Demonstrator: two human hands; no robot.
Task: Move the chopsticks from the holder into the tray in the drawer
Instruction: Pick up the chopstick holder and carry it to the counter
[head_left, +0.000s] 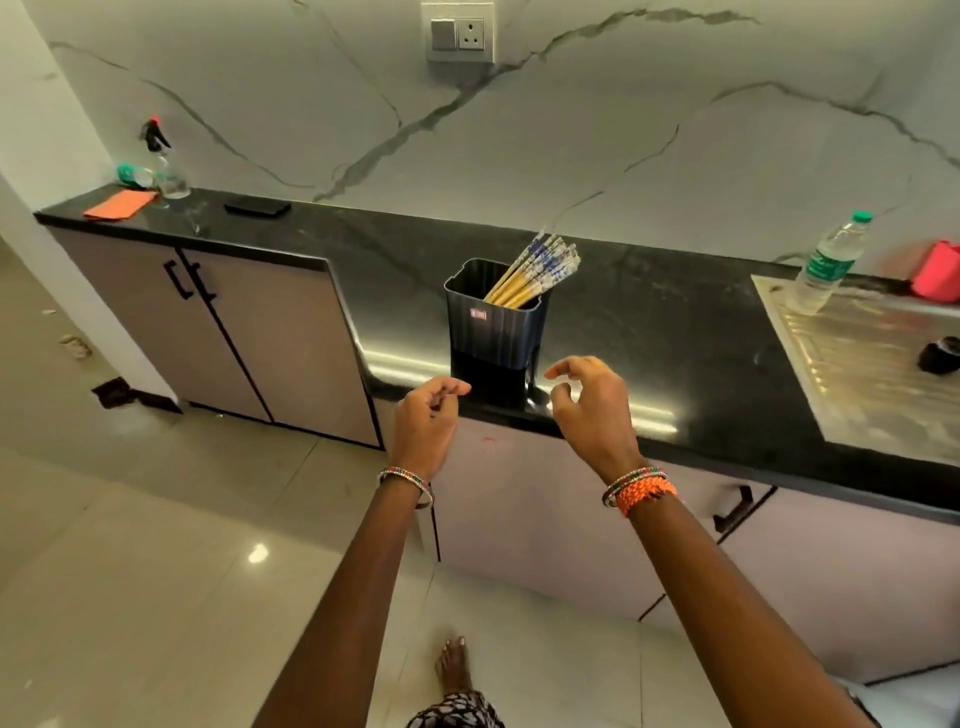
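Observation:
A dark ribbed holder (496, 325) stands on the black countertop (649, 322) near its front edge. Several chopsticks (537, 270) with yellow shafts and blue-and-white tops lean to the right inside it. My left hand (426, 421) hovers just below and left of the holder, fingers loosely curled, holding nothing. My right hand (592, 405) hovers just right of the holder's base, fingers loosely curled and empty. Neither hand touches the holder. The cabinet fronts below the counter are closed; no tray is visible.
A steel sink drainboard (872, 374) lies at the right with a water bottle (831, 265), a red item (937, 273) and a small dark object (940, 354). At the far left sit a spray bottle (166, 161), an orange cloth (120, 203) and a black phone (257, 208). A drawer handle (733, 510) is below right.

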